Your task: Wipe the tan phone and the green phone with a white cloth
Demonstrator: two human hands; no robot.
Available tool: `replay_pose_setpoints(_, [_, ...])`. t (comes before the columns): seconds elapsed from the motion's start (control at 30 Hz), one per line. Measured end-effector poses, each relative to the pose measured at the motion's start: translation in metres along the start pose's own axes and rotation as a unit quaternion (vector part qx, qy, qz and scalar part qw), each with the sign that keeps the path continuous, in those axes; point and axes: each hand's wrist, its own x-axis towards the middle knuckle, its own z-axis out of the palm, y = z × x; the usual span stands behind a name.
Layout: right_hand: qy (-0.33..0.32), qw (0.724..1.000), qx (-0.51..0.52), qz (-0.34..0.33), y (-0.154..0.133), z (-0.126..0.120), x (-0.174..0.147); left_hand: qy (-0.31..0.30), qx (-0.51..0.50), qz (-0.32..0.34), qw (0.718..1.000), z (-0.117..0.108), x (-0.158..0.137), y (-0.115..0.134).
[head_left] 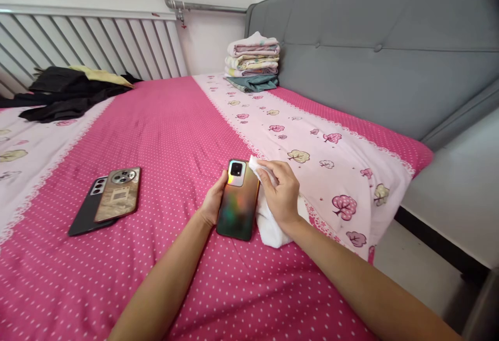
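Observation:
A phone with a shiny brown-green back and a square camera block faces me, back side up, just over the bed. Along its left edge my left hand grips it, thumb on the side and the other fingers hidden beneath. My right hand pinches a corner of a white cloth at the phone's upper right edge. The rest of that cloth hangs down under the right hand, beside the phone. Whether the pinched corner touches the phone I cannot tell.
To the left, a brown marbled phone lies partly over a black phone on the pink dotted bedspread. Dark clothes lie at the far left. Folded cloths are stacked by the grey headboard. A radiator lines the wall.

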Motion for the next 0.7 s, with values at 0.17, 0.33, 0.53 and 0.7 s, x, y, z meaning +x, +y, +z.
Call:
replay_pose_setpoints(0.17, [-0.013,0.999,-0.03,0.013,0.006,0.0,0.0,-0.052,0.054,-0.021,0.997,-0.005,0.003,-0.005])
replay_pose_setpoints(0.33, [-0.046,0.995,-0.086,0.019,0.01,0.0,-0.001,-0.067,0.08,-0.04,0.994,-0.009,0.007,-0.014])
replay_pose_setpoints(0.53, [-0.072,0.992,-0.099,-0.019,0.006,0.0,-0.001,-0.072,0.108,-0.049,0.99,-0.005,0.004,-0.018])
replay_pose_setpoints(0.7, [-0.099,0.991,-0.083,-0.025,0.005,0.0,-0.001,-0.062,0.115,-0.049,0.99,0.003,0.001,-0.017])
